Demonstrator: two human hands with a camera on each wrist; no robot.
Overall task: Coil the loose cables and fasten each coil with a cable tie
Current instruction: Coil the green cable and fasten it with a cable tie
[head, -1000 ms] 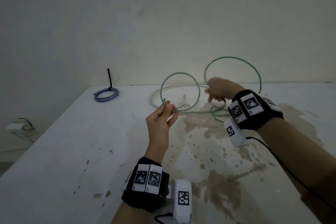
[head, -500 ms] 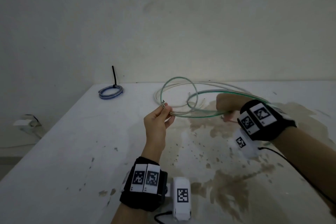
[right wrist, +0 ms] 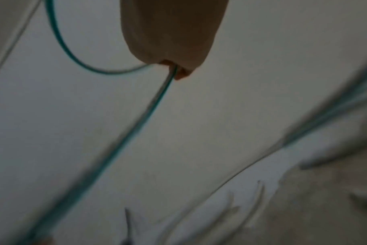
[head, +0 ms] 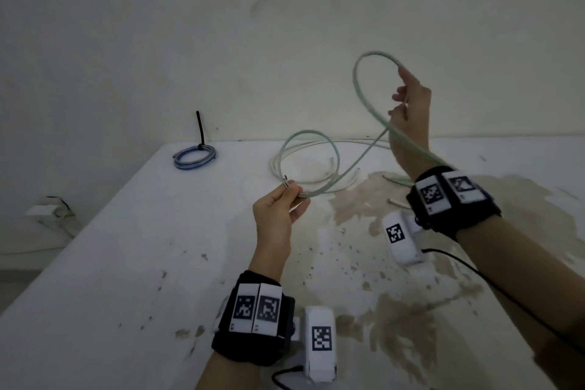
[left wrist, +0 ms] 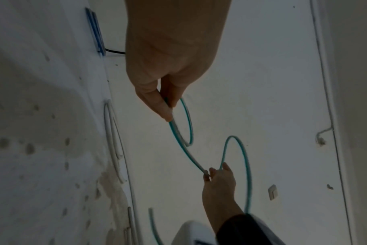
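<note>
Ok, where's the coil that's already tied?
The blue coil lies at the table's far left corner by the wall in the head view, left of the loose white cables.

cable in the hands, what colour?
Green cable, teal-looking, pinched by left hand and right hand. Clearest in the left wrist view.

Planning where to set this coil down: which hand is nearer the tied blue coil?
Left. The left hand pinches the green cable just right of the blue coil; the right hand is raised farther right.
</note>
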